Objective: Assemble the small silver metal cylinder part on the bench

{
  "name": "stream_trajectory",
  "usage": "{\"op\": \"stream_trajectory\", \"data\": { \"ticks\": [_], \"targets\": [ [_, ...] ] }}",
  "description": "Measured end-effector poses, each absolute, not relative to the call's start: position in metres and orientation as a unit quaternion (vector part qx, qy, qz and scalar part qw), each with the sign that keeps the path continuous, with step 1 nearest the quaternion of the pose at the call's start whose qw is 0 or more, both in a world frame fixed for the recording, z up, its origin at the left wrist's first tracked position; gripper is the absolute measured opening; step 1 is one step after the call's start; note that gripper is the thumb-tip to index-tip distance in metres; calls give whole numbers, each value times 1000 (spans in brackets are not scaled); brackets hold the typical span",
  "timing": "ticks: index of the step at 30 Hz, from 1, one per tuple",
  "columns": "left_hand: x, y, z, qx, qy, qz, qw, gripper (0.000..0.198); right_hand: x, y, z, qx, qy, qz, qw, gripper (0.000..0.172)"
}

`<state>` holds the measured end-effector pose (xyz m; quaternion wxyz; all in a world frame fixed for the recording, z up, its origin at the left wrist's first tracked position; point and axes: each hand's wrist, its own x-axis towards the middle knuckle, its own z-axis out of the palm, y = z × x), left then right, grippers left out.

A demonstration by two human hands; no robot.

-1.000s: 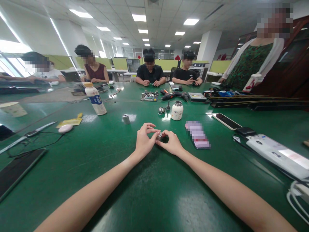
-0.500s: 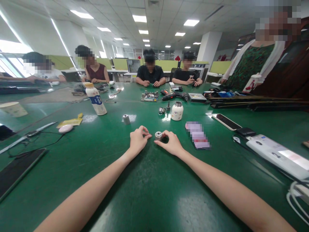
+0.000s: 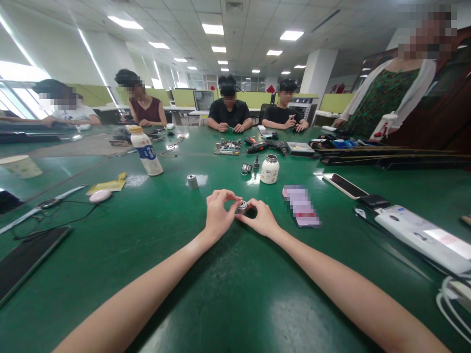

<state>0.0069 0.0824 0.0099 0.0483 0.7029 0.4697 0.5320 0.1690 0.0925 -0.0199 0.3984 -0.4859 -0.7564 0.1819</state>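
A small silver metal cylinder (image 3: pixel 242 207) with dark holes in its top face stands on the green table in front of me. My right hand (image 3: pixel 262 218) curls round its right side, thumb in front and index finger behind. From the left, my left hand (image 3: pixel 222 212) has its thumb and index finger closed on the cylinder's upper left edge; those fingertips partly cover it. Whether a tiny piece sits between them I cannot make out. A second, similar metal cylinder (image 3: pixel 192 182) stands farther off to the left, untouched.
Beyond my hands stand a white jar (image 3: pixel 270 169) and a dark metal bit (image 3: pixel 256 162). A phone (image 3: pixel 302 206) lies right of my right hand. A milk bottle (image 3: pixel 147 153) and a white mouse (image 3: pixel 100 196) are on the left. Several people are around the table.
My left hand has moved right, from beside the cylinder to its upper edge, and its fingertips now meet it. My right hand keeps its hold in the same place.
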Motion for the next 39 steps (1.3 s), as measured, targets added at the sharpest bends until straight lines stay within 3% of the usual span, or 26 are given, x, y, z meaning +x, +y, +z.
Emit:
{"op": "stream_trajectory", "data": {
  "ticks": [9, 24, 32, 39],
  "targets": [
    [6, 84, 13, 690, 457, 541, 145, 20, 169, 93, -20, -485, -758, 182, 396, 30],
    [7, 84, 15, 698, 431, 533, 209, 18, 169, 93, -20, -490, -756, 184, 393, 31],
    [3, 86, 14, 617, 498, 596, 126, 19, 168, 91, -18, -499, -753, 177, 391, 33],
    [6, 82, 13, 691, 452, 533, 184, 36, 168, 92, -18, -490, -758, 184, 388, 32]
  ]
}}
